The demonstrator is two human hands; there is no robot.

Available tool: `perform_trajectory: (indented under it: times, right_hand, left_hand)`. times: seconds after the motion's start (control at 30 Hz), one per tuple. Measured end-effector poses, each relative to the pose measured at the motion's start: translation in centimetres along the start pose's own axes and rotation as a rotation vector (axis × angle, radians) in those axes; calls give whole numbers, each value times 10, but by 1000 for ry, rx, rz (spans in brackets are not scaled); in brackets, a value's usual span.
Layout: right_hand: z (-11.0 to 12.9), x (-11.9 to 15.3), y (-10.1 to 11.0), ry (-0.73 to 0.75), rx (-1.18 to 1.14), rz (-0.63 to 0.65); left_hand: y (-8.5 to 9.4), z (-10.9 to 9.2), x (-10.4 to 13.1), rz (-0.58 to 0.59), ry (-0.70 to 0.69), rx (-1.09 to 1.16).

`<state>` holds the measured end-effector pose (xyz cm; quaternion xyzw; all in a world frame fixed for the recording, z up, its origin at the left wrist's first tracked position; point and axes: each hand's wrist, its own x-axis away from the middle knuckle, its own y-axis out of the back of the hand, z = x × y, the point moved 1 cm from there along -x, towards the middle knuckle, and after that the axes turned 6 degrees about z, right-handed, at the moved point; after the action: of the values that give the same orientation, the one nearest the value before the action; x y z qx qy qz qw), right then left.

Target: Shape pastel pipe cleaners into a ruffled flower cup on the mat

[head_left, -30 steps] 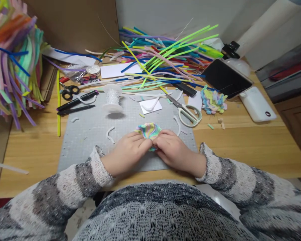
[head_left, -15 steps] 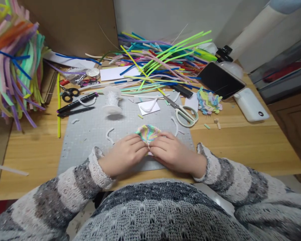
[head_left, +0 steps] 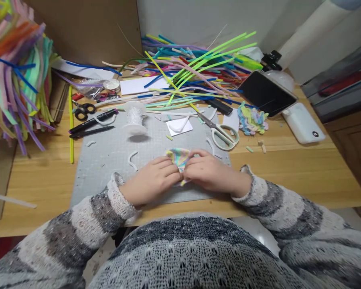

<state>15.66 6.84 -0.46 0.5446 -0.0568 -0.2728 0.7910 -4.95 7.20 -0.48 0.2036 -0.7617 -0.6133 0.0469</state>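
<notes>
Where the grey mat nears the table edge, left hand and right hand — both seemingly pinching a pastel fan.

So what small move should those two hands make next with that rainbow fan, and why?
Probably pinch its base tighter: both the left hand and right hand grip the pastel pipe-cleaner fan at its gathered lower end, while its top spreads loose over the grey cutting mat.

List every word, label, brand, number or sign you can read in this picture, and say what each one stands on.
No text reads clearly.
White power bank: a small round dark mark, too small to read.
Packet beside the black scissors: light lettering, too blurred to read.
Black marker: no legible print.
Grey cutting mat: faint grid marks, no readable numbers.
</notes>
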Motion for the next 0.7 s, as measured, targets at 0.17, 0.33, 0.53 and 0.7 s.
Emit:
perform_trajectory:
  times: [0.17,0.33,0.53,0.7]
  right_hand:
    - [4,7,5,-6,120,80]
    - [25,7,-10,-80,142,-72]
    - [21,-2,-12,-180,7,-102]
    - [9,-2,-7,-125,-70,-74]
  left_hand:
    - [3,0,1,-6,-71,-53]
    - [1,-4,0,-56,-39,-51]
    - [-4,-4,-3,-87,54,1]
    - [-1,0,-4,-64,44,42]
